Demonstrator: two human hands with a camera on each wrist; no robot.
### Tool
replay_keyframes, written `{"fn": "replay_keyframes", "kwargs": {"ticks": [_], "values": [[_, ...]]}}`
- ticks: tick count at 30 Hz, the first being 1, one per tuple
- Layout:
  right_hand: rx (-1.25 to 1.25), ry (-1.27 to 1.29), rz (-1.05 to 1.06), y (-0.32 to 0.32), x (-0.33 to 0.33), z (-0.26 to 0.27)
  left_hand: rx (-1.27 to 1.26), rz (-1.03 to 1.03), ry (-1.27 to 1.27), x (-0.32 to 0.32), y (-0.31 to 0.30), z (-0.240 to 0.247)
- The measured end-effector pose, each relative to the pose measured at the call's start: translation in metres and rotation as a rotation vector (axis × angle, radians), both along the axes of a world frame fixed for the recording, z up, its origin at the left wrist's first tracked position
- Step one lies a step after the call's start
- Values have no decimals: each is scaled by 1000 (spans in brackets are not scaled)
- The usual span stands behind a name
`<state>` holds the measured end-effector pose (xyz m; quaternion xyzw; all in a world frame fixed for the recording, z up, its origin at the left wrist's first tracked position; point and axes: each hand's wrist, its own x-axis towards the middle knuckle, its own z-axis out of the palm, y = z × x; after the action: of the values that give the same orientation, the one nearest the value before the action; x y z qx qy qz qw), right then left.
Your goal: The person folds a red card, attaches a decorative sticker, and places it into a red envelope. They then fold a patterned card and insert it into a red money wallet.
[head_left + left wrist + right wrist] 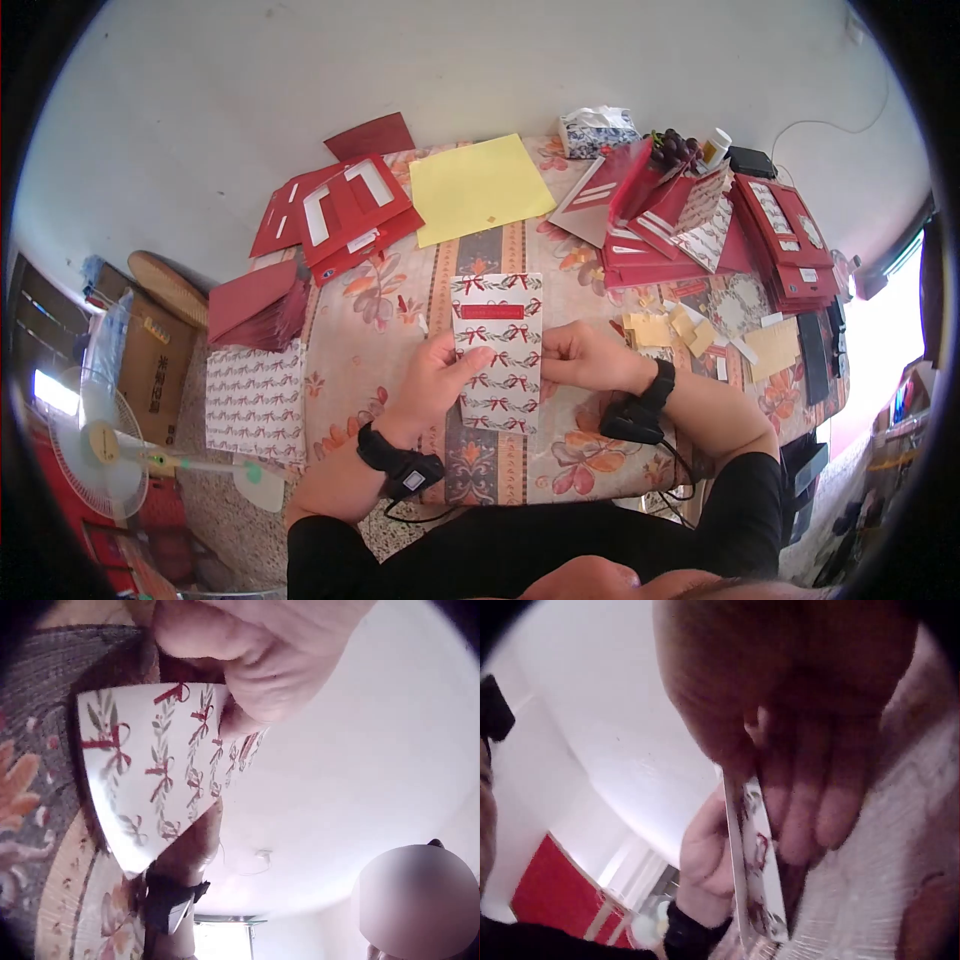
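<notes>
A folded white card [497,390] printed with leafy garlands and red bows stands over the near middle of the table, a red label [492,312] on its upper part. My left hand [440,375] grips its left edge, thumb across the front and fingers hidden behind. At the right edge, my right hand [590,357] pinches the card. The right wrist view shows the card [759,855] edge-on, with two thin layers slightly apart and several right fingers [802,787] beside it. In the left wrist view, the printed face of the card [150,772] slants below the left hand [270,660].
Dark red envelopes [255,305] and printed sheets [255,400] lie at left. Red window folders [350,215] and a yellow sheet [480,190] are at the back. More red folders [670,255] and small tan paper pieces [665,330] lie right. A fan [100,445] stands left of the table.
</notes>
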<state>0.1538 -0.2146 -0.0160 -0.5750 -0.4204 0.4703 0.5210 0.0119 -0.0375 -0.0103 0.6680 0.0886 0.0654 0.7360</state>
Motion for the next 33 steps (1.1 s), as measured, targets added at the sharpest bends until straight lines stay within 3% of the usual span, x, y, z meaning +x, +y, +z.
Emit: {"fn": "replay_keyframes", "kwargs": {"ticks": [4, 6, 10, 12, 18, 21, 22, 24, 29, 31, 32, 33], "values": [[18, 22, 5, 1, -1, 6, 14, 12, -26, 1, -1, 0], [-27, 373, -87, 0, 0, 8, 49, 60, -46, 1, 1, -6], [20, 192, -98, 2, -5, 17, 77, 119, -71, 0, -3, 1], [-106, -191, -81, 3, -6, 21, 46, 126, -76, 1, -4, 3], [3, 12, -131, 6, -3, 8, -115, 94, -32, 3, 0, -2], [52, 12, -203, 4, 5, -3, -299, -16, 52, 5, 5, 3], [52, 12, -202, 3, 7, -1, -299, -16, 52, 3, 7, 4], [52, 52, -250, 0, 10, 8, -12, -197, 250, 1, 10, 4], [43, 28, -251, 2, 10, 8, 59, -133, 182, 0, 10, -6], [3, 275, -287, 4, 6, 14, 62, -80, 159, -1, 7, -1], [3, 274, -280, 4, 7, 11, 63, -73, 158, -1, 6, 2], [-20, 193, -169, 3, 7, 8, 32, -55, 169, -2, 7, 4]]}}
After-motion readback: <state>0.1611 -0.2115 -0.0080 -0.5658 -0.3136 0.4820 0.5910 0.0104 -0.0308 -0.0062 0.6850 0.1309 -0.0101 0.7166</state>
